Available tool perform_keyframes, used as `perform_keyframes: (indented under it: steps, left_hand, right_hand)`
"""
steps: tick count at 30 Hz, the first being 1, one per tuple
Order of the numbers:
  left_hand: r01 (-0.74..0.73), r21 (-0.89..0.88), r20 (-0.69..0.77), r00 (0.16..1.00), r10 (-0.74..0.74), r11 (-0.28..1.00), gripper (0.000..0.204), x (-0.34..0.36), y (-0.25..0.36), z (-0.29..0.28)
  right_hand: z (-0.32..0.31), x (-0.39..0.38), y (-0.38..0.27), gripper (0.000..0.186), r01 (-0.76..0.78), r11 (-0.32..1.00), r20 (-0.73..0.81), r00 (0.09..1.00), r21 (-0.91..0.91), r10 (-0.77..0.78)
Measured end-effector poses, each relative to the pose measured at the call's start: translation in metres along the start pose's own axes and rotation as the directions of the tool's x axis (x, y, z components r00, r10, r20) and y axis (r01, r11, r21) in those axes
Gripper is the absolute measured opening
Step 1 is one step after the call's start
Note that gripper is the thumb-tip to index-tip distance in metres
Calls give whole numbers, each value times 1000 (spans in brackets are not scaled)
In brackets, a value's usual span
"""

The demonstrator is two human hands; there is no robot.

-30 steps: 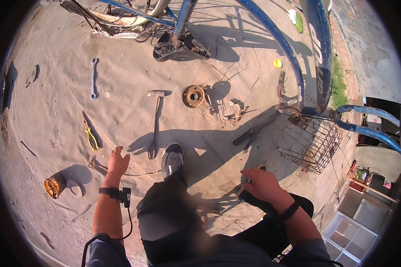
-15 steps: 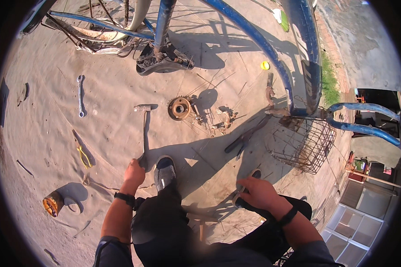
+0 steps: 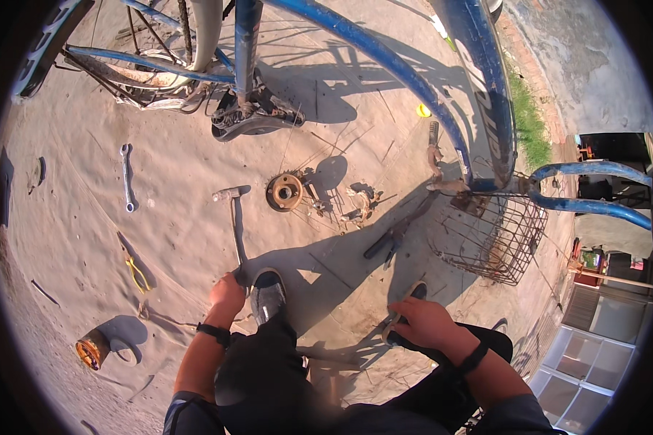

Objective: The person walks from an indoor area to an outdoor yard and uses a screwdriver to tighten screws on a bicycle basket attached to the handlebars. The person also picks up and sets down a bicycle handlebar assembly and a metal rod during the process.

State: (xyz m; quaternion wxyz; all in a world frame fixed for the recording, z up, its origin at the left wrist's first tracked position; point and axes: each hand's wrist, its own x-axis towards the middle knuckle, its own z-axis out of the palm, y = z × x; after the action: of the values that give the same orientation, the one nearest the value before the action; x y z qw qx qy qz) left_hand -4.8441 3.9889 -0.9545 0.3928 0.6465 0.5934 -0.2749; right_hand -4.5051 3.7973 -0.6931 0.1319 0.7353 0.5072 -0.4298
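Observation:
My left hand [image 3: 226,294] is closed around the handle end of a hammer [image 3: 235,230], its metal head [image 3: 227,194] lying on the concrete ground. My right hand [image 3: 421,322] hovers by my right shoe, fingers apart and loosely bent, holding nothing visible. A rusty round hub [image 3: 284,191] lies right of the hammer head. Left of the hammer are a combination wrench [image 3: 127,177] and yellow-handled pliers [image 3: 134,267].
A blue bicycle frame [image 3: 384,51] stretches overhead, with a saddle [image 3: 232,127]. A rusty wire basket [image 3: 506,257] sits right, a rusty can [image 3: 89,354] lower left. Loose spokes, metal scraps and a yellow cap [image 3: 423,110] are scattered about. Windowed panels [image 3: 580,355] show far right.
My left hand has gone from open to closed on the hammer handle, reaching forward and rightward. The whole scene has shifted down and left in view. My right hand stays near my right shoe.

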Motion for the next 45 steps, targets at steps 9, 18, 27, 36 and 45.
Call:
perform_keyframes:
  steps: [9, 18, 27, 36, 45]
  left_hand:
    - [14, -376, 178, 982, 57, 926, 33, 4, -37, -2]
    - [-64, -715, 59, 987, 151, 697, 29, -54, -25, -73]
    - [-38, -891, 65, 975, 212, 453, 30, -118, -23, -97]
    - [-372, -782, -297, 928, 226, 499, 21, -217, -49, -76]
    - [-337, -426, -452, 883, 126, 840, 24, -178, 24, -102]
  right_hand:
    - [-4, -5, -1, 41, 5, 1000, -12, 1000, 22, -5]
    - [-9, -35, -11, 43, 29, 999, -97, 995, 19, -27]
    - [-5, -106, 0, 42, 73, 994, -250, 967, 79, -51]
    - [11, -153, 42, 47, 89, 978, -404, 915, 187, -6]
    - [20, -147, 64, 46, 104, 960, -382, 924, 259, 3]
